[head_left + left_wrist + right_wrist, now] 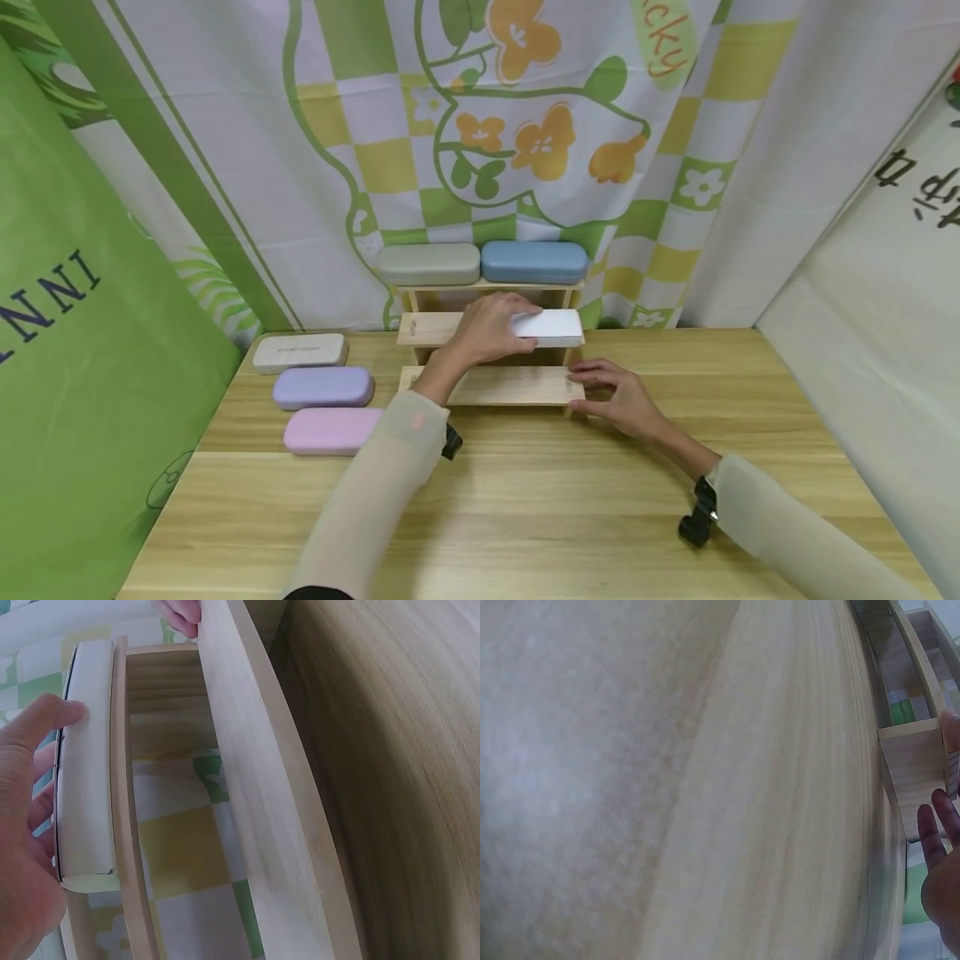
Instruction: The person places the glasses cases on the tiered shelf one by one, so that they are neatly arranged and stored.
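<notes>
My left hand [491, 327] holds a white glasses case [551, 325] at the right part of the middle tier of a three-tier wooden rack [517, 386]. In the left wrist view the thumb lies on the case's top and the fingers curl along its far long side. At the right end of the bottom tier, my right hand [618, 398] grips the board's corner, thumb at the front edge and fingertips over the end. A grey-green glasses case [429, 264] and a blue glasses case [534, 262] stand side by side on the top tier.
Left of the rack, a pale grey case [300, 352], a lavender case [322, 387] and a pink case [330, 431] lie in a column on the wooden table [525, 517]. The left forearm overlaps the pink one. A patterned curtain [480, 183] hangs close behind the rack.
</notes>
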`<state>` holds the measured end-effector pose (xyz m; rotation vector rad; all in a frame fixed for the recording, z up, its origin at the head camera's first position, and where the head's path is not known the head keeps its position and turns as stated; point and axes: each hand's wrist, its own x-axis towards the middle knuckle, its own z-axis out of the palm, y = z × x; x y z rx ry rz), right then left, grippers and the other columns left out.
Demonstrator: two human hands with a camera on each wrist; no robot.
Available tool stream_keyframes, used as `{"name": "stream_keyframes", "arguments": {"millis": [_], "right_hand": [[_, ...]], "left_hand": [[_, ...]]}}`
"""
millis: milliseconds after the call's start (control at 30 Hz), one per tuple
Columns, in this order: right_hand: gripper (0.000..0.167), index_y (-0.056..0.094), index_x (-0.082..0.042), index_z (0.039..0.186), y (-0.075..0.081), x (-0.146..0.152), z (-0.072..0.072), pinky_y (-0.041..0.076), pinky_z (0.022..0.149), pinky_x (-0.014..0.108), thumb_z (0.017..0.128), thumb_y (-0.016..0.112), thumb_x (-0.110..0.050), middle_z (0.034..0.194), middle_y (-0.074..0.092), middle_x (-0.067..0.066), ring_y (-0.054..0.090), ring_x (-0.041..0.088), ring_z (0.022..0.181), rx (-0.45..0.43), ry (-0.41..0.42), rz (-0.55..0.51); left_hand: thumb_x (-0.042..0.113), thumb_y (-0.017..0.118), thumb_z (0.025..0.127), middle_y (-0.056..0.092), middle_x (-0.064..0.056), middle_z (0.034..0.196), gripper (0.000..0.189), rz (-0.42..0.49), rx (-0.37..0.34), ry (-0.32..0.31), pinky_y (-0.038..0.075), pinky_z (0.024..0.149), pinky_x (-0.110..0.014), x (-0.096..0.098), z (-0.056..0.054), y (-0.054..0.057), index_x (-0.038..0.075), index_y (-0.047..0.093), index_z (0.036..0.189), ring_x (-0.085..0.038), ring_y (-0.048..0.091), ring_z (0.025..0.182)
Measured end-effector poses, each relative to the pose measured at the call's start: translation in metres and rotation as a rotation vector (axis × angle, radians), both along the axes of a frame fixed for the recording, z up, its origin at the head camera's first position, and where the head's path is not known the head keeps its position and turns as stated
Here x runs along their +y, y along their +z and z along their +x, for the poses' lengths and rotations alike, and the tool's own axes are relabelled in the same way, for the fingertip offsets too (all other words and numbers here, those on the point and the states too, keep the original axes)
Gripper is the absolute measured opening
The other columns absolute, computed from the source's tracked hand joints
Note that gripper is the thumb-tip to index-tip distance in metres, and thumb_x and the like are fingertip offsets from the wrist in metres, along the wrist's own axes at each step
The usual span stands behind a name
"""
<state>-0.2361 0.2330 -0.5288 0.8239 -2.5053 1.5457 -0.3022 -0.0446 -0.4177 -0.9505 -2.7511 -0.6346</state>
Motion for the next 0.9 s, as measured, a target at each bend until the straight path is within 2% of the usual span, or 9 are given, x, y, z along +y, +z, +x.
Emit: {"name": "stream_keyframes", "arguments": {"millis": [267, 700, 900], "right_hand": [[0.043, 0.077, -0.002, 0.125, 0.0, 0.0, -0.001, 0.06, 0.094, 0.045, 0.084, 0.089, -0.004, 0.134, 0.068, 0.014, 0.068, 0.025, 0.117, 0.014, 0.005, -0.001], [0.042, 0.078, -0.005, 0.124, -0.002, 0.001, -0.002, 0.061, 0.093, 0.04, 0.084, 0.09, -0.007, 0.133, 0.069, 0.012, 0.068, 0.014, 0.116, 0.035, 0.004, 0.006], [0.042, 0.077, -0.004, 0.125, -0.002, 0.0, -0.001, 0.061, 0.093, 0.039, 0.084, 0.09, -0.007, 0.134, 0.069, 0.013, 0.069, 0.02, 0.115, 0.034, 0.003, 0.015]], "left_hand": [[0.037, 0.086, 0.087, 0.073, 0.001, 0.135, 0.049, 0.025, -0.022, -0.002, 0.056, 0.092, -0.036, 0.009, -0.005, 0.0, 0.022, 0.076, 0.133, -0.02, 0.067, 0.123], [0.037, 0.085, 0.09, 0.072, 0.001, 0.137, 0.047, 0.011, -0.006, 0.006, 0.056, 0.095, -0.036, 0.021, -0.007, -0.001, 0.022, 0.075, 0.134, -0.021, 0.067, 0.125], [0.039, 0.084, 0.09, 0.071, 0.003, 0.138, 0.048, 0.002, -0.003, 0.014, 0.057, 0.092, -0.035, 0.025, -0.008, -0.003, 0.023, 0.075, 0.135, -0.02, 0.067, 0.123]]}}
